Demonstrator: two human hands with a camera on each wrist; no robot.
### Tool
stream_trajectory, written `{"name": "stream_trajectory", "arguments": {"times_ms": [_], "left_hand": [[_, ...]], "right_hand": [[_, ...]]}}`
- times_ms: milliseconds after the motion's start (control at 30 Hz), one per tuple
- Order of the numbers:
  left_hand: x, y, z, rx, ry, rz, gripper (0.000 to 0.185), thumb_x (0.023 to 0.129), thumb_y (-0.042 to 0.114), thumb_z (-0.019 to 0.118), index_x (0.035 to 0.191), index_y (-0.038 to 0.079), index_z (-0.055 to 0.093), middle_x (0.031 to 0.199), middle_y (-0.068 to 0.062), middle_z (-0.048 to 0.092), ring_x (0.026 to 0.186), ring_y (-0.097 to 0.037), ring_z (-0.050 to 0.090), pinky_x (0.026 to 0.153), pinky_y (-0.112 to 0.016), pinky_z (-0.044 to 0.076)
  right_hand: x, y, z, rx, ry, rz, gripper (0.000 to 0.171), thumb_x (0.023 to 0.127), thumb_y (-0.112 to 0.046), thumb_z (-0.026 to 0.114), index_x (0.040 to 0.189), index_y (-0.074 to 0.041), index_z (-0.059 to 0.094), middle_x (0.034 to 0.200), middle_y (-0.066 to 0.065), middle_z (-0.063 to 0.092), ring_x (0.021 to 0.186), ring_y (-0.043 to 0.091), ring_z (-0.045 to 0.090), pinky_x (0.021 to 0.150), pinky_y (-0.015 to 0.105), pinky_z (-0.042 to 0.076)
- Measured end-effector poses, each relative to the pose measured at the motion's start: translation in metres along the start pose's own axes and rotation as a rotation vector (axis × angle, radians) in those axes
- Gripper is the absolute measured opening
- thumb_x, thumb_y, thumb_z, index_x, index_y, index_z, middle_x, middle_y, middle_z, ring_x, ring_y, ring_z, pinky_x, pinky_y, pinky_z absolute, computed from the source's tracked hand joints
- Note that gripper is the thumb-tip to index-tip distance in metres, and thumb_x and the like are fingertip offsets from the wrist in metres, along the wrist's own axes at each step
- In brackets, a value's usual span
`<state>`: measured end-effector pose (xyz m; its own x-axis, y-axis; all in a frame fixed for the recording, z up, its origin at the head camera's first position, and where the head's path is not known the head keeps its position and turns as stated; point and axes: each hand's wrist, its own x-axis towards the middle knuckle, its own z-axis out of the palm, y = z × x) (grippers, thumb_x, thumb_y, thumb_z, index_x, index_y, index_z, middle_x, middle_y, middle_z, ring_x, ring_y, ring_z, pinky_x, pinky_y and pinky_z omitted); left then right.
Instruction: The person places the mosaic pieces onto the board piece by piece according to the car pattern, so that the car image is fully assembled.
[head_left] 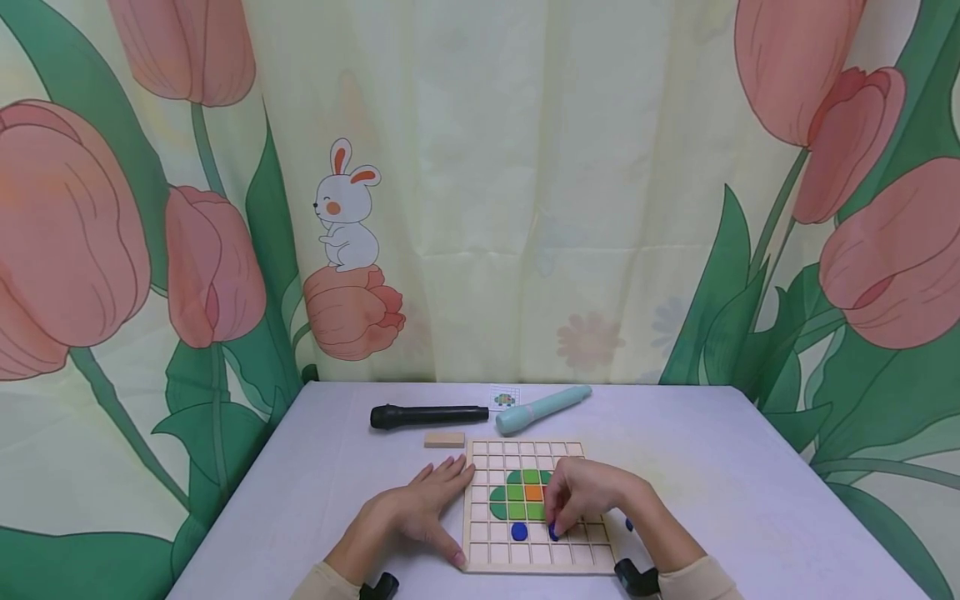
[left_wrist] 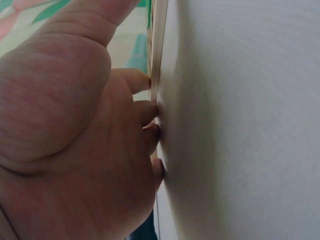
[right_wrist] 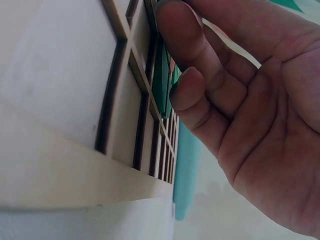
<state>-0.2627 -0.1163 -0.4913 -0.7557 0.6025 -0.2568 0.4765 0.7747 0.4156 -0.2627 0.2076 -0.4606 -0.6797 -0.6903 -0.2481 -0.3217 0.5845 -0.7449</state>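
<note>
Grid board (head_left: 529,560) flat on table (head_left: 750,492), near front edge; green tiles (head_left: 521,492) and orange tile (head_left: 533,492) fill middle cells; blue disc (head_left: 519,530) sits lower; right hand (head_left: 588,492) over board, fingertips pinching second blue disc (head_left: 553,531); left hand (head_left: 420,512) flat on table, fingers straight, touching board's left edge; black pen (head_left: 429,416), teal pen (head_left: 542,408), wood block (head_left: 444,439), card (head_left: 505,398) lie behind board
</note>
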Motion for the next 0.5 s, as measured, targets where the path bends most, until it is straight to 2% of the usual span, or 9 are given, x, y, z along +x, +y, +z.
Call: {"name": "stream_trajectory", "arguments": {"times_ms": [500], "left_hand": [[0.0006, -0.0023, 0.0034, -0.002, 0.011, 0.0, 0.134, 0.063, 0.075, 0.086, 0.168, 0.023, 0.02, 0.176, -0.007, 0.013, 0.164, -0.029, 0.009, 0.133, -0.055, 0.008]], "right_hand": [[0.0008, -0.001, 0.0013, 0.002, 0.002, 0.002, 0.011, 0.083, -0.001, 0.085, 0.084, -0.012, 0.082, 0.075, -0.001, 0.075, 0.064, 0.005, 0.057, 0.058, 0.016, 0.046]]}}
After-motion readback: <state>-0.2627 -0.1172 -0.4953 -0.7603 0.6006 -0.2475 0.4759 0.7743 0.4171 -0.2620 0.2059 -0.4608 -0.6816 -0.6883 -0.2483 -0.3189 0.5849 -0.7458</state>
